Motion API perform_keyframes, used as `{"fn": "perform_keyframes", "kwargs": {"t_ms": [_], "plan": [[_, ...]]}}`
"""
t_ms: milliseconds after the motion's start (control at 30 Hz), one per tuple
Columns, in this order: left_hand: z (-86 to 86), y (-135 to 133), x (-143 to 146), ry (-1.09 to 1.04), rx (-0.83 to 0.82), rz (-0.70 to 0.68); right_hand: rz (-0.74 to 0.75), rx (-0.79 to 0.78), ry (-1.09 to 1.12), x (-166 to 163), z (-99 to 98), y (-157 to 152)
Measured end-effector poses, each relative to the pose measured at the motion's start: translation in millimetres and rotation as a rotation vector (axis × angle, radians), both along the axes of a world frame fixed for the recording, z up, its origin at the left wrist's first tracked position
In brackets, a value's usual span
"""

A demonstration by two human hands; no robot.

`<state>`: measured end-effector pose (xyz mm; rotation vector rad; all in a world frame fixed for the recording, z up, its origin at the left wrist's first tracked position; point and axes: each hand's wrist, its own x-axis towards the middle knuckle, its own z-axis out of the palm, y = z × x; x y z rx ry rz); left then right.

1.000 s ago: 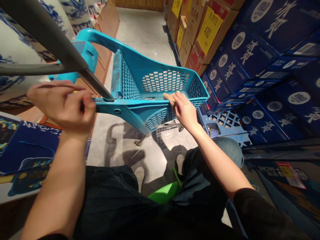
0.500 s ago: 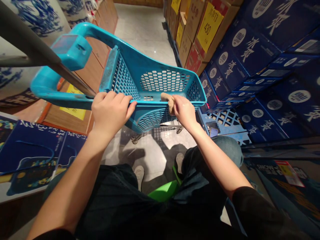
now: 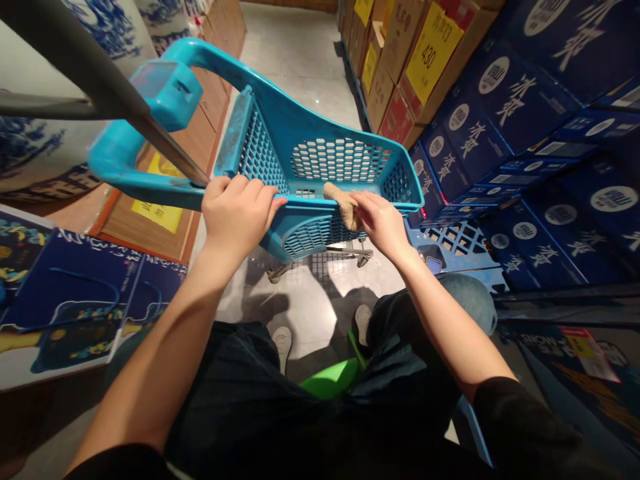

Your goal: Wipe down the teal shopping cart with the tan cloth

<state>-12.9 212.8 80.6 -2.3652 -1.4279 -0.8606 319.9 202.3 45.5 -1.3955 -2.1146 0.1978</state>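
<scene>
A turquoise plastic shopping cart (image 3: 320,143) stands in front of me in a shop aisle. My left hand (image 3: 239,212) is closed over the near rim of its basket, close to the grey metal handle bar (image 3: 125,107). My right hand (image 3: 381,222) pinches a small tan cloth (image 3: 344,202) and presses it on the same rim, further right. The basket looks empty inside. My dark trousers and shoes show below.
Stacked dark blue cartons (image 3: 505,127) and brown boxes with a yellow price card (image 3: 433,50) line the right side. Blue gift bags (image 3: 75,293) and blue-and-white ceramic jars (image 3: 30,133) are on the left. A green seat (image 3: 330,383) is under me. A blue pallet (image 3: 457,243) lies on the floor.
My left hand left the handle area and took hold of the basket's near rim. The cart tilted and shifted a little. My right hand keeps rubbing the cloth along the rim.
</scene>
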Motion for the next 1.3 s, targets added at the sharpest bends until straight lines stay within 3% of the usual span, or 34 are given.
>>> {"fn": "perform_keyframes", "kwargs": {"t_ms": [267,400,500,600,767,867,933,1067,1133,1300], "plan": [[2.1,-2,17,0.089,-0.005,0.008,0.204,-0.02,-0.057,-41,21.0,6],[4.7,0,21,0.067,-0.036,-0.005,0.185,-0.055,-0.147,-20,36.8,8],[3.2,1,22,0.005,-0.068,-0.026,0.07,-0.096,-0.215,-2,43.8,9],[1.6,2,23,-0.055,-0.101,-0.03,0.032,-0.106,-0.217,-5,42.1,9],[4.0,2,26,-0.037,-0.136,0.001,0.204,-0.016,-0.088,-37,26.8,8],[7.4,-1,28,0.074,-0.153,0.022,0.221,0.011,-0.09,-38,25.4,8],[8.1,-2,31,0.131,-0.156,0.026,0.154,0.019,-0.127,-29,29.7,10],[5.2,-1,37,0.042,-0.136,-0.023,-0.07,0.021,-0.24,-7,37.2,19],[3.9,1,40,0.035,-0.145,-0.021,-0.108,0.03,-0.244,-7,36.4,22],[3.9,1,43,0.062,-0.141,-0.01,0.073,0.079,-0.11,-37,29.2,10]]}}
